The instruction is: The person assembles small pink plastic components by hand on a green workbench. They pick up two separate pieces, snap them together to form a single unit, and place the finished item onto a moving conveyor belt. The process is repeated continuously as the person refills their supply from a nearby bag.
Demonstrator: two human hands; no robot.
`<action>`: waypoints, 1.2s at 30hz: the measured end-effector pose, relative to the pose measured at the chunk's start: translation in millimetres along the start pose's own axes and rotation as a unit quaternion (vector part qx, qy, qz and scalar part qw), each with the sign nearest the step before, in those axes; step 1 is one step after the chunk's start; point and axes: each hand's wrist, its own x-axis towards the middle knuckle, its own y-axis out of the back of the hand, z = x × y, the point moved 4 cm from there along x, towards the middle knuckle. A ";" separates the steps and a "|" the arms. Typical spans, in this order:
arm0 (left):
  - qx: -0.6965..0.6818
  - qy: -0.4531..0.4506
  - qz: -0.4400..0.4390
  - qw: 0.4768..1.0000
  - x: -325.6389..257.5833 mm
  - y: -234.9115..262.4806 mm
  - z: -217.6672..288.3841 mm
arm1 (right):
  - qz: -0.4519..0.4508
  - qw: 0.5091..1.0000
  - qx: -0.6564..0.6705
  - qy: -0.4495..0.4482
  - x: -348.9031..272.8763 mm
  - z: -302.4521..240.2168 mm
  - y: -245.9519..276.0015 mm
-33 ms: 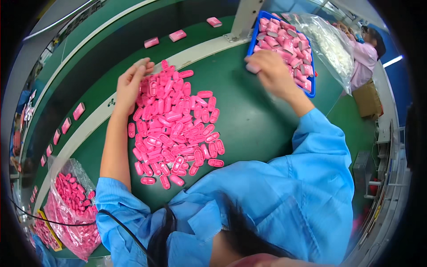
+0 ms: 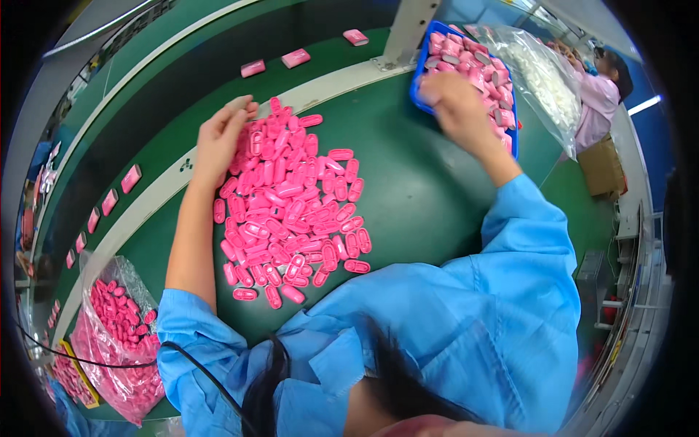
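On the green work surface lies a heap of bright pink oval plastic shells (image 2: pixel 291 200), many with their hollow sides up. My left hand (image 2: pixel 224 138) is at the far left edge of this heap, its fingers bent and drawn together; whatever they may hold is hidden. Over the near left corner of a blue tray (image 2: pixel 421 102) is my right hand (image 2: pixel 460 105), its fingers smeared by motion, so I cannot make out anything in them. Light pink pillow-shaped pieces (image 2: pixel 502 95) with greyish ends fill the tray.
Several pale pink pieces (image 2: pixel 296 58) lie spaced along the dark green belt beyond a pale rail (image 2: pixel 349 79). A clear bag of pink shells (image 2: pixel 120 320) stands at the left. Beside the tray lies a clear bag of white parts (image 2: pixel 542 76). Another person (image 2: pixel 601 102) sits at the far right.
My right hand has moved slightly right, farther over the tray; the pale pink piece at its fingertips no longer shows. My left hand stays beside the heap. The whole view has shifted slightly.
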 end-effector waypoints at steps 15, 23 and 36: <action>0.204 0.045 0.064 0.976 12.2 10.3 18.7 | -0.027 0.967 0.072 -0.243 77.9 8.3 -22.8; 0.495 -0.218 -0.170 0.823 40.6 -60.4 37.8 | 0.005 0.884 0.371 -0.284 86.0 -36.7 -166.3; 0.071 0.075 0.085 0.991 8.6 41.4 17.3 | -0.081 0.987 0.137 -0.036 225.9 -58.2 -196.1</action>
